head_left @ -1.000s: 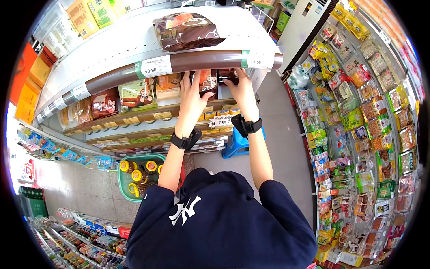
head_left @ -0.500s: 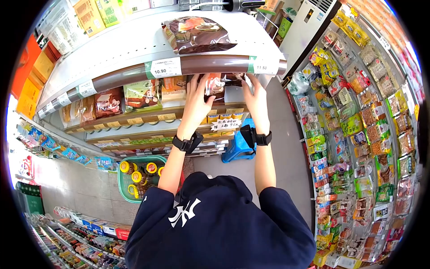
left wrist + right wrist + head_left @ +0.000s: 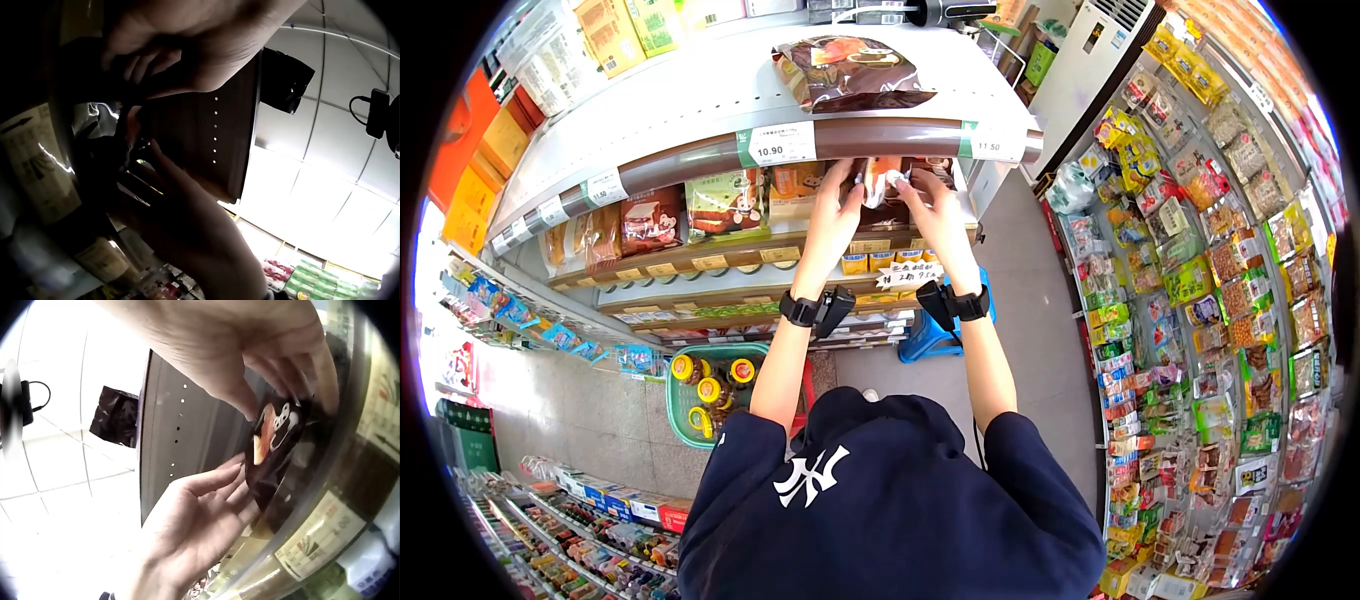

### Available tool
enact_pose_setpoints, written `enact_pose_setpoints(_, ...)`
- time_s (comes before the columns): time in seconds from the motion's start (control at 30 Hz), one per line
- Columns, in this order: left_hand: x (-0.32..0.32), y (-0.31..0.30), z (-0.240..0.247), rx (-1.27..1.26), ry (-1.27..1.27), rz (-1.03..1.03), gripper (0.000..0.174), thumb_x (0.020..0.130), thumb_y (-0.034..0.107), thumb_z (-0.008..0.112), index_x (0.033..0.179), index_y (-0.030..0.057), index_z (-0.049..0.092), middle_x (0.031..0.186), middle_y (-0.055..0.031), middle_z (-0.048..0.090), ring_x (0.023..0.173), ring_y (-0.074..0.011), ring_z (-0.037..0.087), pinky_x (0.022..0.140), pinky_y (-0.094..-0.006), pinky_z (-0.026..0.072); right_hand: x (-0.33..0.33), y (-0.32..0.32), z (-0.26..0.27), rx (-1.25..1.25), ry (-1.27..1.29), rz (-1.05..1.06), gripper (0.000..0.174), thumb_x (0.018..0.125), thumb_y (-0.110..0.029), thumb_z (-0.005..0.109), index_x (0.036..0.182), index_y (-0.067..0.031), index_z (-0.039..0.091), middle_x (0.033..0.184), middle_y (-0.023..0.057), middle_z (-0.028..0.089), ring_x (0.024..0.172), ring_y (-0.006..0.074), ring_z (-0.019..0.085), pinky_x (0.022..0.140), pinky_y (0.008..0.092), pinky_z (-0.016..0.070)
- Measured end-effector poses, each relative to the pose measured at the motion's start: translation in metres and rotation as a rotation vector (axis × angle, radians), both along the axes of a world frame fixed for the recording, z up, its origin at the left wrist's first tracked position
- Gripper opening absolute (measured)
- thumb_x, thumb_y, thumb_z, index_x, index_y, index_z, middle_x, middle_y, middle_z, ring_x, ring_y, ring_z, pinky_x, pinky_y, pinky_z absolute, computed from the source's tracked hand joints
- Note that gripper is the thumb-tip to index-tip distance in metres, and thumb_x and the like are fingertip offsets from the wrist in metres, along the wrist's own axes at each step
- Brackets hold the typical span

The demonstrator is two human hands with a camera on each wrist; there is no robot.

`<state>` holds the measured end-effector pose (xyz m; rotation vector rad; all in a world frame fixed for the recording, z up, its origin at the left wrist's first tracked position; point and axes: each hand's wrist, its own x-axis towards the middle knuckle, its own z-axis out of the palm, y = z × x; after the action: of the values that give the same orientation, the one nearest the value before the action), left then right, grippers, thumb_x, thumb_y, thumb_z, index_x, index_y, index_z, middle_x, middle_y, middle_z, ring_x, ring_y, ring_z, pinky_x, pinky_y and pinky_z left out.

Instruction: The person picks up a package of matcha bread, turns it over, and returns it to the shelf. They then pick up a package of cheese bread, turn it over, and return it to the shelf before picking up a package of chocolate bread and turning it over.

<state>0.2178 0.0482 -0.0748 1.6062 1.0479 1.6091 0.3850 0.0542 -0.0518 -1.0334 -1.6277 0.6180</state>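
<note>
Beneath the upper shelf's brown front rail, a brown snack bag [image 3: 886, 178] with a cartoon face and an orange-white picture is held between both hands. My left hand [image 3: 832, 222] grips its left side, thumb at the front. Opposite it, my right hand [image 3: 940, 218] holds the right side with bent fingers. In the right wrist view the right hand [image 3: 250, 344] reaches over the bag [image 3: 275, 434] from above, and the left hand [image 3: 200, 531] meets its lower edge. The left wrist view is dark; the bag is mostly hidden there.
Another brown bag [image 3: 855, 75] lies on the upper shelf [image 3: 700, 90]. Green [image 3: 727, 205] and brown [image 3: 650, 220] bags line the lower shelf at left. A green basket [image 3: 680, 410] with yellow-lidded jars and a blue stool [image 3: 930, 345] stand on the floor. Snack racks [image 3: 1200, 300] run along the right.
My right hand moved off a dark package at the right, opened beside the brown snack bag, then came left onto it. The bag now looks tilted and squeezed between both hands.
</note>
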Motion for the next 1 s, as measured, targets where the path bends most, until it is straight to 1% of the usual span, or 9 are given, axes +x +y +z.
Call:
enact_pose_setpoints(0.13, 0.004, -0.017, 0.017, -0.007, -0.126, -0.135, 0.042, 0.09, -0.004, 0.044, 0.132, -0.001, 0.045, 0.133, -0.0115, 0.05, 0.124, -0.0197, 0.047, 0.105, -0.0313, 0.0343, 0.004, 0.015, -0.009, -0.006, 0.0, -0.112, 0.027, 0.09, -0.022, 0.061, 0.095, 0.0039, 0.057, 0.082, 0.0128, 0.064, 0.073, 0.0166, 0.061, 0.065, 0.0293, 0.0485)
enact_pose_setpoints(0.3, -0.001, -0.021, 0.018, -0.117, -0.238, -0.195, 0.044, 0.089, -0.006, 0.041, 0.132, -0.0013, 0.045, 0.134, -0.0129, 0.049, 0.126, -0.0216, 0.046, 0.103, -0.0362, 0.0379, 0.023, 0.025, -0.024, -0.075, 0.053, -0.043, 0.018, 0.092, -0.016, 0.057, 0.092, 0.0022, 0.057, 0.084, 0.0091, 0.061, 0.076, 0.0123, 0.058, 0.068, 0.0277, 0.0538)
enact_pose_setpoints(0.4, -0.001, -0.007, 0.002, -0.018, -0.157, 0.107, 0.051, 0.086, -0.004, 0.04, 0.137, -0.0007, 0.039, 0.133, -0.017, 0.049, 0.124, -0.023, 0.048, 0.1, -0.0285, 0.0389, 0.026, 0.016, -0.005, -0.24, 0.236, -0.057, 0.017, 0.094, -0.017, 0.054, 0.099, -0.0004, 0.054, 0.09, 0.0054, 0.057, 0.084, 0.0113, 0.057, 0.069, 0.0296, 0.0561)
enact_pose_setpoints(0.57, 0.002, 0.004, 0.009, -0.14, 0.138, 0.142, 0.058, 0.08, -0.003, 0.043, 0.137, -0.0038, 0.034, 0.132, -0.0197, 0.048, 0.12, -0.023, 0.05, 0.097, -0.0255, 0.0367, 0.038, 0.02, -0.003, -0.228, 0.249, 0.023, 0.014, 0.094, -0.015, 0.054, 0.095, -0.0004, 0.055, 0.081, 0.0033, 0.056, 0.07, 0.0086, 0.055, 0.059, 0.0263, 0.0561)
enact_pose_setpoints(0.63, 0.002, 0.027, -0.001, -0.051, 0.169, 0.129, 0.062, 0.071, -0.006, 0.041, 0.132, -0.0066, 0.036, 0.122, -0.0307, 0.05, 0.116, -0.0425, 0.047, 0.1, -0.0389, 0.0359, 0.041, 0.022, -0.002, -0.201, 0.179, 0.04, 0.015, 0.094, -0.015, 0.055, 0.095, -0.0004, 0.054, 0.082, 0.0034, 0.056, 0.07, 0.0088, 0.055, 0.059, 0.0262, 0.0558)
enact_pose_setpoints(0.7, 0.002, 0.042, -0.007, -0.005, 0.159, 0.207, 0.06, 0.07, -0.005, 0.042, 0.129, -0.0081, 0.038, 0.119, -0.0311, 0.052, 0.114, -0.0441, 0.048, 0.099, -0.0391, 0.0364, 0.042, 0.023, 0.0, -0.248, 0.158, 0.052, 0.015, 0.095, -0.017, 0.054, 0.096, -0.0015, 0.054, 0.086, 0.003, 0.056, 0.078, 0.0103, 0.057, 0.067, 0.0279, 0.0571)
enact_pose_setpoints(0.77, 0.0, 0.05, -0.005, -0.201, 0.106, 0.126, 0.057, 0.069, -0.004, 0.044, 0.126, -0.0095, 0.041, 0.121, -0.0317, 0.051, 0.116, -0.0435, 0.047, 0.099, -0.0395, 0.0362, 0.041, 0.024, 0.0, -0.232, 0.117, -0.001, 0.014, 0.094, -0.014, 0.054, 0.094, -0.0007, 0.054, 0.083, 0.0039, 0.056, 0.072, 0.0108, 0.056, 0.057, 0.0264, 0.0549)
enact_pose_setpoints(0.9, 0.006, 0.073, -0.03, -0.144, 0.085, 0.155, 0.051, 0.069, -0.003, 0.045, 0.12, -0.0086, 0.048, 0.115, -0.0308, 0.055, 0.112, -0.0435, 0.051, 0.097, -0.0399, 0.039, 0.036, 0.024, 0.001, -0.241, 0.15, -0.008, 0.013, 0.094, -0.013, 0.053, 0.093, -0.0005, 0.054, 0.08, 0.0041, 0.054, 0.071, 0.0105, 0.053, 0.059, 0.0255, 0.0498)
enact_pose_setpoints(1.0, 0.013, 0.064, -0.019, -0.133, 0.054, 0.276, 0.042, 0.07, -0.004, 0.045, 0.111, -0.0051, 0.055, 0.099, -0.0265, 0.064, 0.1, -0.0427, 0.058, 0.088, -0.0395, 0.0449, 0.04, 0.041, -0.015, -0.126, 0.037, 0.092, 0.012, 0.094, -0.012, 0.053, 0.095, -0.0005, 0.052, 0.074, 0.0034, 0.049, 0.067, 0.0102, 0.041, 0.063, 0.0255, 0.0373)
